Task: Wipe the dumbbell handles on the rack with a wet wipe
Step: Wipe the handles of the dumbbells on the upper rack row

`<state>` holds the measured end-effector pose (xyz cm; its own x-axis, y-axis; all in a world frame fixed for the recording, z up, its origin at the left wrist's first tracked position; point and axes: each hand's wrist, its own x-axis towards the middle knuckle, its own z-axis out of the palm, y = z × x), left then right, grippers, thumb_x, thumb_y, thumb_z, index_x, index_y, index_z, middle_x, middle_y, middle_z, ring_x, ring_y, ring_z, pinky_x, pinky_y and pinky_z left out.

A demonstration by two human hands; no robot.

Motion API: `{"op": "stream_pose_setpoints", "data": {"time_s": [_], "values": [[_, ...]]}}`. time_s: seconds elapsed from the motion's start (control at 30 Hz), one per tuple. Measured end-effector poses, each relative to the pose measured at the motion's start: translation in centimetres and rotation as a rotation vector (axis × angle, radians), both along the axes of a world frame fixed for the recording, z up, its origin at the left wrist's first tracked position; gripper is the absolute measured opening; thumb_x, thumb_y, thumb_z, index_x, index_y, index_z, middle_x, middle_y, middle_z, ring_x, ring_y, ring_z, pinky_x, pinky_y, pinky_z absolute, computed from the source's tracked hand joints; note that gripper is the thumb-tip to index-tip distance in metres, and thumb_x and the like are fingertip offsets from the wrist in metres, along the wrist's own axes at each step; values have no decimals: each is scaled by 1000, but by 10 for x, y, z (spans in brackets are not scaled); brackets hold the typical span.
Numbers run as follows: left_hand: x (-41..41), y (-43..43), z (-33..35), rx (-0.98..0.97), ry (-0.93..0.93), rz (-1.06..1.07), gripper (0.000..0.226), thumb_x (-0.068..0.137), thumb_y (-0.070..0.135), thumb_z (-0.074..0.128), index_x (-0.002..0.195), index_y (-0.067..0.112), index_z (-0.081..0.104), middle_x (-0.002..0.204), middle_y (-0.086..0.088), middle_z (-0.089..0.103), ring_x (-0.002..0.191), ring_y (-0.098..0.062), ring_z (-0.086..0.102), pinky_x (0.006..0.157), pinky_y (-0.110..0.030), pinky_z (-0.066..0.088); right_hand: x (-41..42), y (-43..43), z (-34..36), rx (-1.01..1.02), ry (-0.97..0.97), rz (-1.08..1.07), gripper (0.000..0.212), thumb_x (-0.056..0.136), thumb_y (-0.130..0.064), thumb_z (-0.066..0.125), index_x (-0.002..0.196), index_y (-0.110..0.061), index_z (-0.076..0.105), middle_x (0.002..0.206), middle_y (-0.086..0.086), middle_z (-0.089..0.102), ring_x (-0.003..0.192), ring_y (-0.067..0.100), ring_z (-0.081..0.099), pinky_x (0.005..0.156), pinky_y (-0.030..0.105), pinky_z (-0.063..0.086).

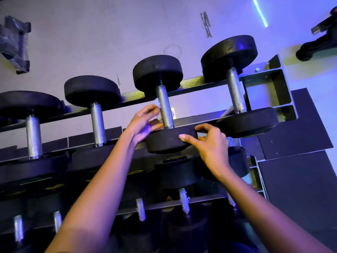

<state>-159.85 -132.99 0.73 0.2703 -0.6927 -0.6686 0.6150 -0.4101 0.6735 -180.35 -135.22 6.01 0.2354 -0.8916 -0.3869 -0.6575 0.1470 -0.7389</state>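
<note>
Several black dumbbells with knurled steel handles lie across the top tier of a metal rack (269,77). My left hand (144,121) pinches a small white wet wipe (157,103) against the left side of the third dumbbell's handle (165,106). My right hand (209,143) grips the near black head (169,141) of that same dumbbell, thumb on its front rim and fingers curled over its top right edge. Part of the wipe is hidden behind my left fingers.
Neighbouring dumbbell handles stand to the left (98,123) and right (236,92). A lower tier holds more dumbbells (178,170). Dark floor mats (299,125) lie to the right. Other gym equipment sits at the upper left (14,44) and upper right (321,37).
</note>
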Motion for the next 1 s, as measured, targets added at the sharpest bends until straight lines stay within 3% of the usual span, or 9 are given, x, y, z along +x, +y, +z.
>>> {"op": "stream_pose_setpoints", "data": {"time_s": [0.07, 0.13, 0.27, 0.33, 0.5, 0.63, 0.73, 0.87, 1.0], "values": [[2, 9, 1, 58, -63, -98, 14, 89, -2, 52, 93, 8, 61, 79, -1, 69, 68, -12, 67, 58, -23, 56, 0, 0, 0, 1, -2, 0, 58, 64, -53, 78, 105, -13, 66, 102, 3, 69, 101, 22, 62, 86, 39, 49], [4, 0, 0, 21, -54, -12, 15, 89, -3, 51, 89, 9, 60, 71, 1, 71, 64, -8, 66, 60, -21, 56, 1, 1, -1, 6, -3, 0, 58, 64, -53, 78, 105, -13, 66, 102, 3, 69, 101, 22, 62, 86, 41, 50], [4, -36, -5, -92, 108, 312, 13, 91, 1, 51, 94, 10, 61, 84, -5, 69, 78, -16, 64, 71, -24, 55, 0, 0, 0, 4, 3, -3, 59, 64, -53, 78, 106, -13, 67, 104, 2, 69, 102, 21, 61, 86, 38, 49], [3, -33, -4, -79, 103, 289, 12, 90, 4, 54, 92, 13, 62, 82, -3, 70, 82, -17, 63, 72, -25, 55, 0, -1, 0, 15, 0, -2, 60, 64, -52, 78, 107, -12, 67, 105, 3, 69, 104, 21, 60, 87, 38, 49], [-8, 8, 17, 56, -366, -208, 10, 76, 2, 70, 82, 9, 67, 79, -4, 68, 76, -17, 63, 64, -24, 56, -1, -1, 1, 14, -13, 2, 61, 64, -52, 78, 107, -12, 66, 103, 3, 68, 101, 20, 61, 84, 35, 49], [-11, -27, 22, -113, -823, -164, 9, 75, 8, 74, 75, 15, 69, 77, 0, 60, 70, -14, 56, 61, -25, 48, -1, 0, 0, 19, -10, -2, 61, 64, -54, 77, 109, -13, 66, 106, 3, 68, 105, 21, 59, 84, 35, 48], [-12, -37, 24, -127, -1249, -300, 6, 79, 17, 71, 83, 12, 72, 86, -2, 54, 78, -12, 52, 69, -18, 39, -1, -1, 0, 29, 18, 11, 61, 65, -56, 76, 109, -14, 66, 107, 0, 67, 106, 18, 58, 74, 26, 36], [-21, -16, 33, -167, -1391, -771, 14, 79, 19, 71, 86, 7, 74, 86, -4, 55, 85, -21, 56, 77, -30, 42, -1, -2, 2, 42, 34, 16, 62, 64, -56, 77, 109, -15, 66, 108, 1, 67, 107, 20, 57, 75, 28, 35], [-14, -47, 37, -86, -1503, -860, 15, 82, 19, 69, 89, 7, 74, 92, -8, 55, 90, -25, 55, 73, -32, 41, 0, -1, 1, 34, 29, 5, 62, 63, -57, 77, 107, -15, 65, 108, 2, 68, 107, 23, 58, 83, 33, 44]]}}
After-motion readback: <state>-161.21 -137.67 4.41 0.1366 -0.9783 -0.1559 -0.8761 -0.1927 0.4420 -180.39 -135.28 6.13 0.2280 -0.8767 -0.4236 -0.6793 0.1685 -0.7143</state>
